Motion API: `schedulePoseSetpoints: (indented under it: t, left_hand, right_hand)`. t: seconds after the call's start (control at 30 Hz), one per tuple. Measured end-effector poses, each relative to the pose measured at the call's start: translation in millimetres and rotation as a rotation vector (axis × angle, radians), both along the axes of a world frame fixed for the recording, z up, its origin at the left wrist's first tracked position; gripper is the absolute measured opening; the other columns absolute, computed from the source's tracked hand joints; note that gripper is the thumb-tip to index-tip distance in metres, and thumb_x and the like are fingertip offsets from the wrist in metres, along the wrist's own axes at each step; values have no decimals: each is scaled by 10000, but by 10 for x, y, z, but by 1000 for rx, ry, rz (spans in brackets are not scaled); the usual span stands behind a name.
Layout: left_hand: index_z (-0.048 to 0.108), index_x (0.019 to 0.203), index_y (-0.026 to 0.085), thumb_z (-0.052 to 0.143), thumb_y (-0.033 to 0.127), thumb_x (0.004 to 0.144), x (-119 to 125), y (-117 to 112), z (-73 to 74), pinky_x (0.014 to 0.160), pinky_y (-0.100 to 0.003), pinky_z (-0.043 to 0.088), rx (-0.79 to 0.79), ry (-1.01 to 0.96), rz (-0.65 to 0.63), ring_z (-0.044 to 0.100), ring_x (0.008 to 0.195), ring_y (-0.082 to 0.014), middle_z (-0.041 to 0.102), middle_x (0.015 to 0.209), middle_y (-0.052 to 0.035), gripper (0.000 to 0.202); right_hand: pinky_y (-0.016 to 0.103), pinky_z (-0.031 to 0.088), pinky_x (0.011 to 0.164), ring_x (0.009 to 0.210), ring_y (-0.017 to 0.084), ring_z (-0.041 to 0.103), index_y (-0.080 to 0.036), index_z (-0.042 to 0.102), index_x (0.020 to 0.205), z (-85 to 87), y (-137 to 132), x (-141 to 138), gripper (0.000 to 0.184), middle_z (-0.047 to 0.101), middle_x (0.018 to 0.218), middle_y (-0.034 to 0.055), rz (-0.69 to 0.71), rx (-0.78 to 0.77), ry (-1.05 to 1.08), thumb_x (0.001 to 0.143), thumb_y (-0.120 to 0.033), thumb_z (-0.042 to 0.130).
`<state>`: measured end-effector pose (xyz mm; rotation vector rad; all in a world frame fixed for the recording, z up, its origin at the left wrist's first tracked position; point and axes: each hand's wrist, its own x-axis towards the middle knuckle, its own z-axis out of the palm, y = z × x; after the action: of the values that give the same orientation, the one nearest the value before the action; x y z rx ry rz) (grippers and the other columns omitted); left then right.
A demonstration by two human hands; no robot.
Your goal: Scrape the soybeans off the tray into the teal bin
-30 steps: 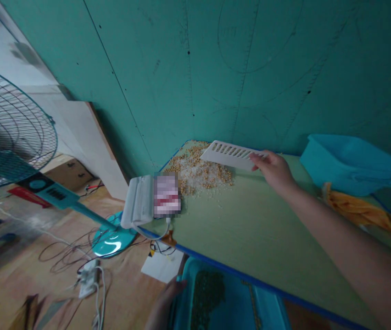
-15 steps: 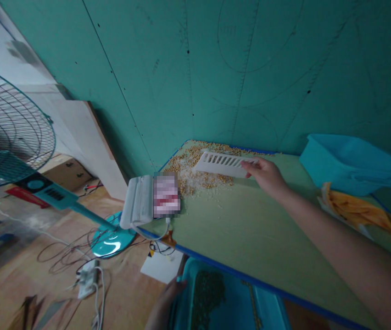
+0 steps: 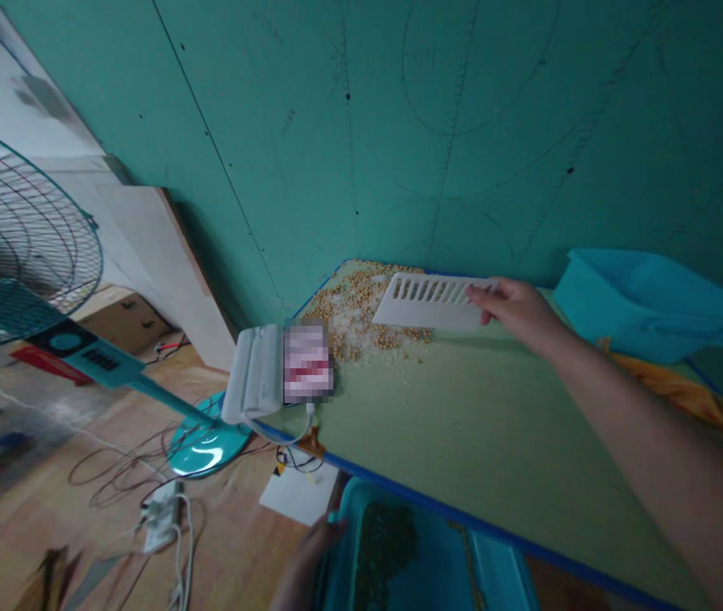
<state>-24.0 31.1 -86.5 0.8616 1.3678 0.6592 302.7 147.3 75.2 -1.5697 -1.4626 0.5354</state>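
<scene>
two blue bins (image 3: 629,327), one slotted panel (image 3: 425,316), one fan (image 3: 89,350)

Looks rather dim and cool in colour. Shines with white glare on the fan base (image 3: 199,437). Darkens softly beneath the white slotted strip (image 3: 425,316). Stretches toward the edges, turns to coarse pixels over the small device (image 3: 309,361).

No legible text. The device screen (image 3: 309,361) is pixelated and unreadable. Markings on the fan control panel (image 3: 99,354) are too blurred to read. The green wall (image 3: 311,153) carries faint marks, likewise illegible. Dark marks on the cardboard box (image 3: 116,329) cannot be identified.
</scene>
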Motion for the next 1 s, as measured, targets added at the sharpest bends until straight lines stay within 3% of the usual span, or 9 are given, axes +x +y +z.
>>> schedulePoseSetpoints:
  t: [0.27,0.5,0.7,0.83,1.0]
  left_hand:
    - [565,438,222,689,235,465,-2,-16,20,784,-317,443,18,50,-1,581,757,-259,652,489,18,127]
    - [546,428,219,660,279,512,-48,-47,-33,734,-332,457,-5,43,19,592,742,-269,618,428,15,154]
    - [560,426,230,685,271,432,-38,-29,-72,712,-322,450,-25,18,25,588,706,-273,656,487,19,133]
    - [539,402,230,661,251,470,-25,-33,-36,700,-340,445,-43,26,-3,580,648,-264,590,399,23,141]
    - [544,412,224,659,215,503,-7,-46,16,735,-323,441,-43,46,-16,576,728,-262,592,405,28,147]
  right_hand:
    - [249,336,430,432,116,450,-200,575,619,3,-14,153,278,511,475,-15,109,-144,31,625,-478,580]
    - [242,327,382,381,101,425,-198,557,581,-105,41,266,277,510,455,-14,59,-204,32,630,-469,582]
    - [236,325,357,363,101,415,-202,563,554,-61,-2,324,262,481,400,-18,11,-219,35,615,-454,606]
    - [224,354,376,389,82,429,-188,600,645,-54,-44,438,239,573,538,7,-26,-276,167,614,-424,622]
    - [195,335,355,424,82,466,-179,622,734,-151,-37,608,256,623,638,37,-44,-366,277,631,-413,615]
